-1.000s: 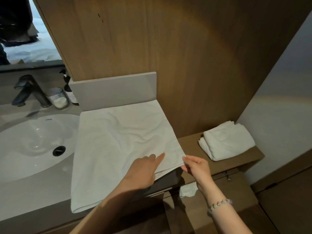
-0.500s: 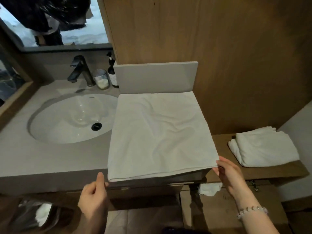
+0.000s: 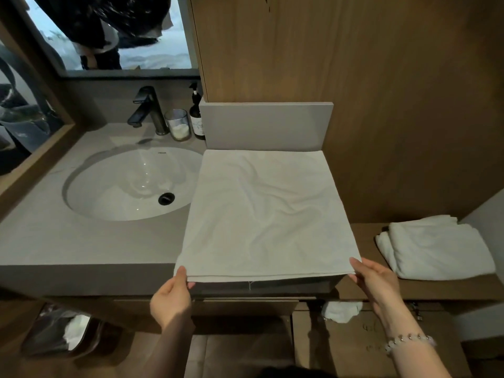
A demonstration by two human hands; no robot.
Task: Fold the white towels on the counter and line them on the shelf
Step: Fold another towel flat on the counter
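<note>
Pinching the towel's (image 3: 267, 214) near corners are left hand (image 3: 170, 298) and right hand (image 3: 379, 282).

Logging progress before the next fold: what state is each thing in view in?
Counter towel: laid flat, doubled over, wrinkled.
Left hand: pinches its near left corner.
Right hand: pinches its near right corner.
Shelf towel: folded, lying on the shelf.
Faucet: off, no water running.
Soap bottle: upright.

head view, looking down, near counter (image 3: 81, 241)
</note>
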